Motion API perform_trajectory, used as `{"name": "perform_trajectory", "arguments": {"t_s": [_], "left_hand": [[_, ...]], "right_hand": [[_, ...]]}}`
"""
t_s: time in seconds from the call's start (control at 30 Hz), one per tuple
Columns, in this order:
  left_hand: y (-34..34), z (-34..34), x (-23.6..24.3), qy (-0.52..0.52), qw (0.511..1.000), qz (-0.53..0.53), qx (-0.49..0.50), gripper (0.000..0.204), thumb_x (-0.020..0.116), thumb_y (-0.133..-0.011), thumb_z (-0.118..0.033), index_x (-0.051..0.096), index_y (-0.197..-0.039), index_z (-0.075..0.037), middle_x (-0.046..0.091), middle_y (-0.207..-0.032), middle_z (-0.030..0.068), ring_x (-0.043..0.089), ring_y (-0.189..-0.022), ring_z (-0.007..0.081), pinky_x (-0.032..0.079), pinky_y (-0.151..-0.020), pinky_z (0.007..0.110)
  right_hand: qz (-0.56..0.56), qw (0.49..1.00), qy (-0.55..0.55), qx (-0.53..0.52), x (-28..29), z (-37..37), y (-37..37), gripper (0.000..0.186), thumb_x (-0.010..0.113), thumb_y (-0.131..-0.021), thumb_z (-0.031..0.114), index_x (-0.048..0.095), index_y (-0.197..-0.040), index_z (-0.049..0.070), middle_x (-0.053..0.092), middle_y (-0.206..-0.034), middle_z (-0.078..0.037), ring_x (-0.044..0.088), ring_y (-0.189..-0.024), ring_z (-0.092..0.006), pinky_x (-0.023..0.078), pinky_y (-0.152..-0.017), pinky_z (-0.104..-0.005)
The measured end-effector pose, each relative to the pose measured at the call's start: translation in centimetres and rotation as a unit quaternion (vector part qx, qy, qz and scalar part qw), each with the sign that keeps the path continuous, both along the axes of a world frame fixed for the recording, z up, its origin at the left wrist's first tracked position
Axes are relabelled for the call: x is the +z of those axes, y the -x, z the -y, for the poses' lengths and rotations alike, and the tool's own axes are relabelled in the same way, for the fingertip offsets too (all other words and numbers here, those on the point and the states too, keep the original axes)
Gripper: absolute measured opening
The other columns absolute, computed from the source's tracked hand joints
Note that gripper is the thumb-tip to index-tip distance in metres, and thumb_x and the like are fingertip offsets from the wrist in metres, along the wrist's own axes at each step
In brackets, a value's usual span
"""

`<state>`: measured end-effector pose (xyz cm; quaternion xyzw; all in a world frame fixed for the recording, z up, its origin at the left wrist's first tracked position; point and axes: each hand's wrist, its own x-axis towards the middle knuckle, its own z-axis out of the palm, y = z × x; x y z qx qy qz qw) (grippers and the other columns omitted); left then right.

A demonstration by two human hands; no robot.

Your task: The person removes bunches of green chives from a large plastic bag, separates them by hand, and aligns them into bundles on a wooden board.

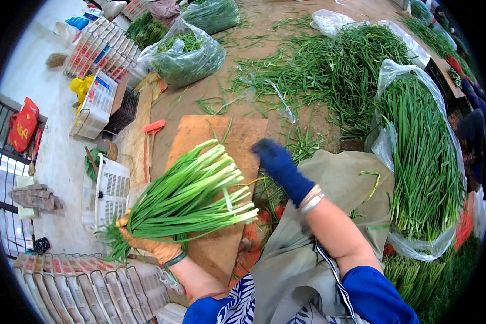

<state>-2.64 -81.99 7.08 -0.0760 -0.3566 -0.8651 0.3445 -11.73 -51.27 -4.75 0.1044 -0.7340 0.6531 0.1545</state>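
A thick bunch of garlic chives (191, 197) lies across my left hand (151, 245), which wears an orange glove. My fingers close round its green leafy end. The pale cut stems fan out to the right, over an orange-brown board (221, 129). A thin pale strip (228, 200) shows among the stems. To the right of the bunch, apart from it, is my right hand (278, 164) in a dark blue glove. Its fingers are blurred and bunched toward the board's right edge, and I see nothing held there. A grey-green cloth (340, 178) covers my lap.
Loose chives (356, 65) are heaped ahead on the right. A plastic bag of chives (424, 156) stands at my right, another bag (186, 56) ahead left. Stacked white crates (86, 289) stand near left; a white crate (112, 186) and a red-headed scraper (154, 127) are farther off.
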Motion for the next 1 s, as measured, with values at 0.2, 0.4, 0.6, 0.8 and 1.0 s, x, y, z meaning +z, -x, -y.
{"name": "perform_trajectory", "arguments": {"t_s": [0.2,0.4,0.6,0.8,1.0], "left_hand": [[-1.2,-2.8,1.7,0.054,0.962,0.127,0.236,0.013,0.045,-0.089,-0.021,0.053,-0.083,-0.012,0.055,-0.086,0.0014,0.052,-0.079,0.0122,0.044,-0.079,0.028],[0.8,-1.2,0.8,-0.018,0.994,-0.093,-0.045,0.009,0.050,-0.086,-0.015,0.052,-0.078,-0.012,0.053,-0.074,-0.0026,0.052,-0.076,0.0114,0.042,-0.084,0.031],[0.8,-0.8,2.1,-0.009,0.997,-0.071,-0.018,0.011,0.050,-0.087,-0.014,0.058,-0.083,-0.010,0.062,-0.078,0.0013,0.056,-0.076,0.0125,0.043,-0.088,0.030],[2.6,-1.8,3.5,-0.024,0.997,-0.063,-0.030,0.016,0.048,-0.089,-0.016,0.059,-0.080,-0.009,0.061,-0.074,0.0000,0.056,-0.071,0.0099,0.043,-0.087,0.027],[2.5,-2.1,4.2,0.003,0.992,-0.079,-0.098,0.006,0.053,-0.085,-0.016,0.057,-0.086,-0.011,0.058,-0.078,0.0003,0.055,-0.079,0.0189,0.044,-0.081,0.036]], "right_hand": [[0.286,0.891,0.333,0.115,2.2,-4.5,-2.2,0.048,0.057,-0.083,0.022,0.039,-0.124,0.005,0.059,-0.093,-0.011,0.059,-0.077,-0.0187,0.050,-0.059,-0.0281],[0.208,0.866,0.156,0.427,5.9,2.3,-6.2,0.043,0.062,-0.079,0.012,0.049,-0.120,0.004,0.056,-0.112,-0.009,0.054,-0.098,-0.0180,0.042,-0.088,-0.0308],[0.208,0.889,0.298,0.280,2.5,-2.4,-3.9,0.023,0.050,-0.084,0.018,0.059,-0.096,0.001,0.041,-0.052,0.004,0.037,-0.042,-0.0055,0.029,-0.039,-0.0209],[0.025,0.984,-0.092,0.153,-1.9,-4.3,-2.9,0.060,0.064,-0.077,0.013,0.037,-0.131,0.009,0.054,-0.103,-0.011,0.056,-0.082,-0.0124,0.048,-0.072,-0.0267],[0.310,0.847,0.065,0.427,6.1,0.7,-6.4,0.042,0.063,-0.077,0.022,0.054,-0.112,0.000,0.062,-0.096,-0.010,0.058,-0.084,-0.0164,0.047,-0.073,-0.0290]]}}
